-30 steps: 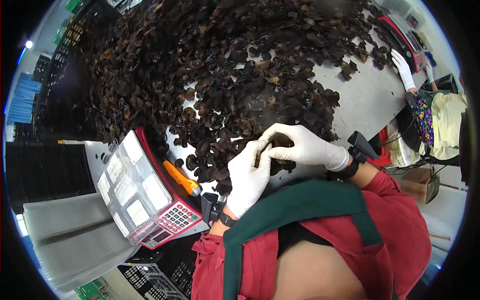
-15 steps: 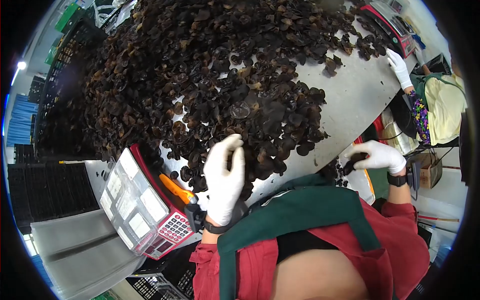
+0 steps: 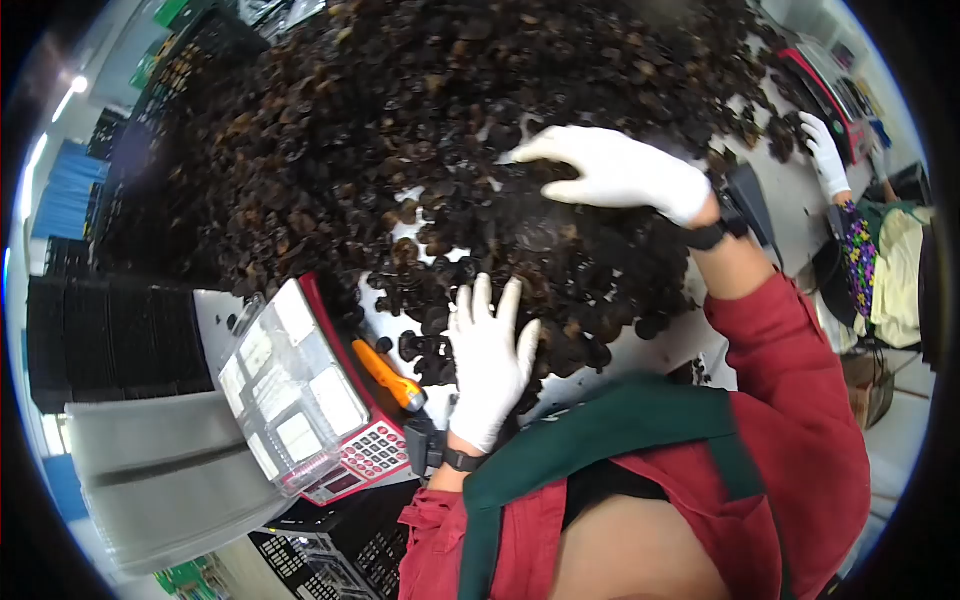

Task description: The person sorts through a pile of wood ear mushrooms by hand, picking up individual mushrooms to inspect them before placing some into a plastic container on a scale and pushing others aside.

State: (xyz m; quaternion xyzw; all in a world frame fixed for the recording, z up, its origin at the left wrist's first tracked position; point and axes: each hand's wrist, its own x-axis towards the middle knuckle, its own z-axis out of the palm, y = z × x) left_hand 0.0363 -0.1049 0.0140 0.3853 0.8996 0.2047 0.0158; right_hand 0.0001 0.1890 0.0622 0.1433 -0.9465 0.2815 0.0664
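A wide heap of dark brown, curled wood ear mushrooms covers much of the light table. My left hand, in a white glove, rests at the near edge of the heap with its fingers spread over the pieces. Further out on the right, my gloved right hand reaches across the heap, palm down. Its fingers are stretched out and the thumb stands apart; no piece shows in its grip. An orange-handled tool lies just left of my left hand, beside a red and white scale.
Black crates are stacked at the left, above a grey plastic surface. At the far right a co-worker's gloved hand is beside a second red scale. Bare tabletop shows between that person and the heap.
My right hand has swung from the table's right edge, where it held dark pieces, up and left over the heap. My left hand has spread its fingers. The view has shifted slightly.
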